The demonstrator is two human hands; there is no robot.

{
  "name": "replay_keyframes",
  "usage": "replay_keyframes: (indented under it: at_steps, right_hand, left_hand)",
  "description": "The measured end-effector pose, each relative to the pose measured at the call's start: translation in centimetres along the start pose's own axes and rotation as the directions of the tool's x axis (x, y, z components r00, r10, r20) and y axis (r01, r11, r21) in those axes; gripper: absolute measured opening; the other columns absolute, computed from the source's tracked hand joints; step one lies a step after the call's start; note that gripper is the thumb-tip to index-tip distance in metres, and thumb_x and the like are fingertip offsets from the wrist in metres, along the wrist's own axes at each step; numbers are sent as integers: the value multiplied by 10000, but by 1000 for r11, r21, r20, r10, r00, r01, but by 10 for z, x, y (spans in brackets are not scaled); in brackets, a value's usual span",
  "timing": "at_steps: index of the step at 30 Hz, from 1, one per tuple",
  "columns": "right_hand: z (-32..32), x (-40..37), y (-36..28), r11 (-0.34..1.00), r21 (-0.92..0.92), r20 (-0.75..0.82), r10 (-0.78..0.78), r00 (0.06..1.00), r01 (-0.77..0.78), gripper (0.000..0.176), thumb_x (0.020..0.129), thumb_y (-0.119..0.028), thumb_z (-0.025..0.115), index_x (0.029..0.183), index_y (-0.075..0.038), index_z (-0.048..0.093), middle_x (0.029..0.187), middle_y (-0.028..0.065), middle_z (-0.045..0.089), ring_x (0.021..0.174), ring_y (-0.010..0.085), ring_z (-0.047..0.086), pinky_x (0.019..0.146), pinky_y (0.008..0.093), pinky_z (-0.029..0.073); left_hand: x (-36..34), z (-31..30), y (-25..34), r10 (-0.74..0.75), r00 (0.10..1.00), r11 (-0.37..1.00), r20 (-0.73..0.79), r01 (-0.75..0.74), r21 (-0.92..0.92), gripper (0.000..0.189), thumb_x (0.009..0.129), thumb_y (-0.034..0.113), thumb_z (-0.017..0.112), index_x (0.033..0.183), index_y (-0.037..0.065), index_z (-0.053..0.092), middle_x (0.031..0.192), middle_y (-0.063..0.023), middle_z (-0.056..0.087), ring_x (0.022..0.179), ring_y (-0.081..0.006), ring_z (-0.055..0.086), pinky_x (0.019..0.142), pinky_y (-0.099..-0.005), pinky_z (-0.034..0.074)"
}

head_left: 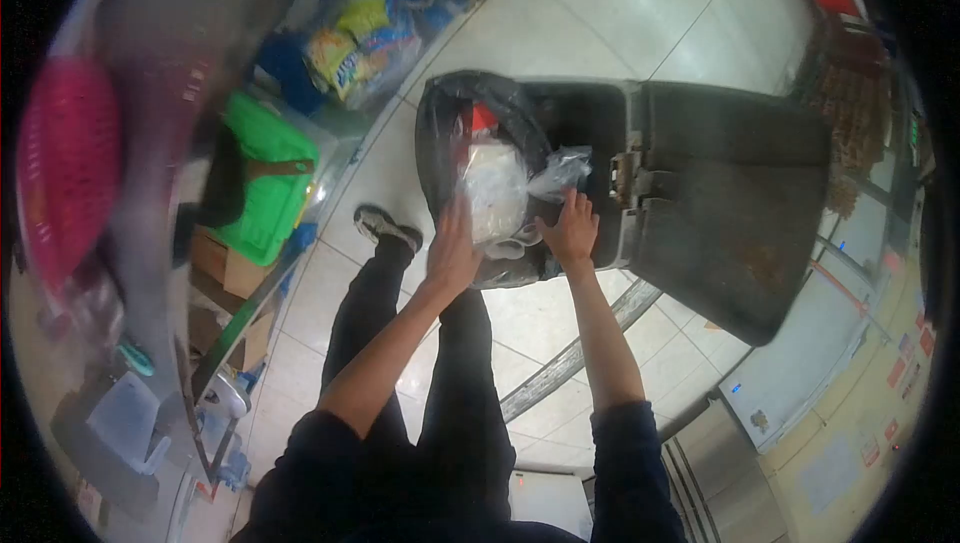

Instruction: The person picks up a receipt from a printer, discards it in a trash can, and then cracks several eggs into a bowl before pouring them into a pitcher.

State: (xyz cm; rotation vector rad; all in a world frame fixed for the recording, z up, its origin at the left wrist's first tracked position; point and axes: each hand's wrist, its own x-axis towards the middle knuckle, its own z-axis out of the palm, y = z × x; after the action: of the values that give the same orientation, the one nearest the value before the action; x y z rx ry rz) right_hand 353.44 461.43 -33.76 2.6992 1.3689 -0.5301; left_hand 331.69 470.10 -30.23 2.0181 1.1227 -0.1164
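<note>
A dark bin (pixel 606 113) stands on the tiled floor with its lid (pixel 735 193) swung open to the right. Inside it, a black liner (pixel 445 108) surrounds a pale, plastic-wrapped bundle (pixel 495 188) and something red (pixel 483 119). Clear crumpled plastic (pixel 565 171) lies to the right of the bundle. My left hand (pixel 455 248) rests at the bundle's lower left side, its fingers stretched out. Over the bin's near side, my right hand (pixel 573 231) has its fingers apart, just below the clear plastic.
Left of the bin are a green plastic tray (pixel 270 203), bagged colourful packets (pixel 350 43) and a pink perforated item (pixel 68 163). A long worn bar (pixel 585 348) crosses the floor below the bin. Cabinets (pixel 800 373) line the right side.
</note>
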Motion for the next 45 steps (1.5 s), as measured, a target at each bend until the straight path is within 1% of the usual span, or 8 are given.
replay_keyframes:
  at_steps: [4,11,18,29,34,37,41,45]
  right_hand:
    - [54,25,26,998,23,36,50,998,-51,627,724,-245,805,1221,-82,460,999,156,651,913,369,655,793,484,511]
    - [-11,-4,12,928,364,-57,114,992,-85,407,831,-100,690,1140,-77,428,904,210,667,816,439,661,658,501,502]
    - [-35,-16,-18,873,480,-106,150,983,-82,314,842,-1,645,1077,-48,443,957,196,637,860,408,674,737,338,502]
    - [-38,-14,-37,792,576,-27,266,964,-202,403,862,-90,731,1131,-66,431,1033,214,612,898,310,659,795,374,514]
    - [-86,-112,-45,676,666,130,313,941,-317,938,755,-202,861,1466,-18,277,1374,177,425,1270,290,439,1073,432,365]
    - [-17,-248,0,717,694,313,-223,923,-62,967,732,-219,868,1476,-44,275,1386,157,409,1255,295,421,991,442,413]
    - [-39,-269,-38,860,499,622,-267,736,-110,859,767,-216,812,1452,-52,320,1334,159,463,1191,308,470,939,442,435]
    - [-86,-218,-56,921,389,640,-293,710,29,754,802,-214,755,1428,-60,365,1281,160,516,1127,320,520,888,442,456]
  left_hand:
    - [46,67,-15,-240,971,965,-18,236,-112,966,758,124,772,1496,-61,176,1495,-287,313,1379,-422,339,1150,-431,321]
    - [81,87,-6,140,986,972,-93,-154,-175,1106,675,166,832,1519,-30,145,1531,-274,267,1426,-412,283,1164,-442,301]
    - [154,147,-26,5,944,947,329,-110,302,1092,714,140,791,1545,-3,97,1573,-209,218,1461,-349,232,1204,-444,214]
    - [195,214,-25,-88,990,996,-109,91,20,500,953,146,497,1442,72,423,1470,-131,440,1359,-341,405,1145,-447,306]
    - [59,60,16,95,984,950,152,-44,-310,769,906,139,601,1533,18,174,1593,-252,153,1468,-395,192,1202,-468,190]
    - [-52,-39,-6,251,960,841,123,-153,-519,708,907,228,642,1479,1,291,1404,-246,446,1236,-386,517,1020,-428,432]
    - [-204,-115,-93,213,966,943,143,-166,-288,643,884,270,683,1407,10,414,1370,-220,508,1240,-337,536,1055,-415,430]
    - [-321,-218,-101,-278,902,843,332,394,-365,616,898,360,669,1356,-2,473,1344,-208,550,1242,-316,548,1068,-418,424]
